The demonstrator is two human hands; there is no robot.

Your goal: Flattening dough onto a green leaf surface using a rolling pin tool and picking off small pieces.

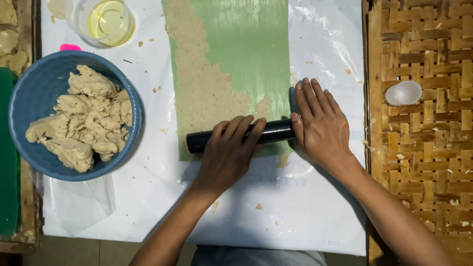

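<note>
A black cylindrical roller (pixel 276 131) lies across the near end of a green sheet (pixel 251 44). My left hand (pixel 227 152) rests palm-down on the roller's middle, fingers laid over it. My right hand (pixel 319 123) lies flat at the roller's right end, fingers spread, thumb touching the roller. A thin layer of beige dough (pixel 197 83) is spread over the left part of the green sheet, under clear plastic.
A blue bowl (pixel 29 93) heaped with beige dough lumps (pixel 84 118) stands at the left. A clear container of yellow oil (pixel 109 20) sits at the back left. White plastic sheeting (pixel 315 207) covers the table. A small clear cup (pixel 404 92) lies on the woven mat (pixel 423 148) at right.
</note>
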